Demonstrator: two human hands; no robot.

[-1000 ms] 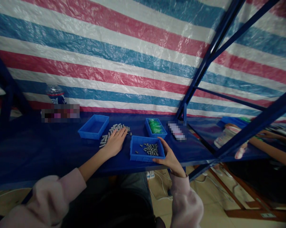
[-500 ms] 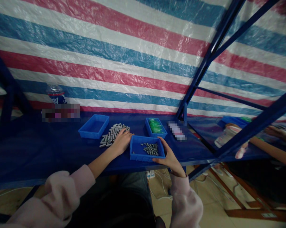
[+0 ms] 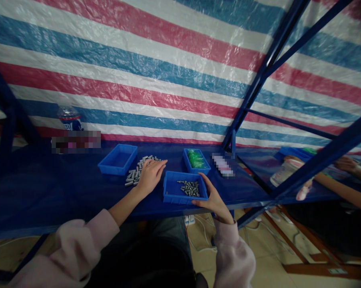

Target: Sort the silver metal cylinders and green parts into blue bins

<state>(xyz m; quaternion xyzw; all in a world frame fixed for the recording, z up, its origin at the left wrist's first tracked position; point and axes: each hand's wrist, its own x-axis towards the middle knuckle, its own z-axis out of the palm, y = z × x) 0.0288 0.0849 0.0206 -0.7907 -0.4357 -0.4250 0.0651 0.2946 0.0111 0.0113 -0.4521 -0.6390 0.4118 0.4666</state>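
Note:
My right hand (image 3: 212, 198) grips the right end of a blue plastic bin (image 3: 184, 199), thumb at the front wall and fingers at the far corner. Small dark metal screw-like pieces (image 3: 191, 188) lie heaped in the bin's right half. Left of that bin, my left hand (image 3: 152, 174) hovers over a pile of short grey cylinders (image 3: 134, 175), fingers stretched out toward the right and nothing visible in them. Part of the pile is hidden beneath this hand.
An empty blue bin (image 3: 101, 165) sits left of the pile. Behind the held bin stands a smaller blue bin with green packets (image 3: 196, 159). A blurred-out flat object (image 3: 222, 165) lies beside it. A bottle (image 3: 69, 118) and blue frame posts (image 3: 255, 86) border the table; another person's arm (image 3: 342, 187) is at right.
My left hand has lifted and drawn slightly left from the held bin's left edge, its fingers now straighter. My right hand keeps its hold on the bin, which has hardly moved.

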